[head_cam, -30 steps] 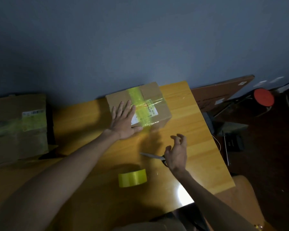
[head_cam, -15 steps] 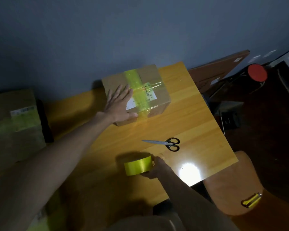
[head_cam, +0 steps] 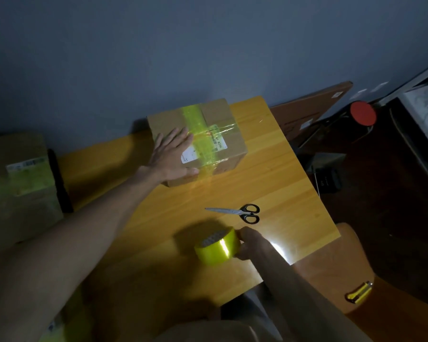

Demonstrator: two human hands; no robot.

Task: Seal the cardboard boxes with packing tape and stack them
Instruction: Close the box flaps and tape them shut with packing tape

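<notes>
A cardboard box (head_cam: 223, 117) with a yellow-green tape strip over its top and a white label stands at the far side of the wooden table (head_cam: 269, 183). My left hand (head_cam: 171, 156) lies flat on the box's top, fingers straight. Near the table's front, my right hand (head_cam: 251, 245) grips a roll of yellow-green packing tape (head_cam: 218, 249) from its right side. Black-handled scissors (head_cam: 237, 212) lie shut on the table between the box and the roll.
Another taped cardboard box (head_cam: 20, 183) sits at the far left in shadow. A brown stool (head_cam: 351, 255) with a yellow utility knife (head_cam: 358, 295) stands at the right. Beyond the table's right edge are a leaning board (head_cam: 309, 112), a red round thing (head_cam: 363, 113) and dark floor.
My right hand left the scissors on the table, moved back toward me and took hold of the tape roll. My left hand stayed flat on the box.
</notes>
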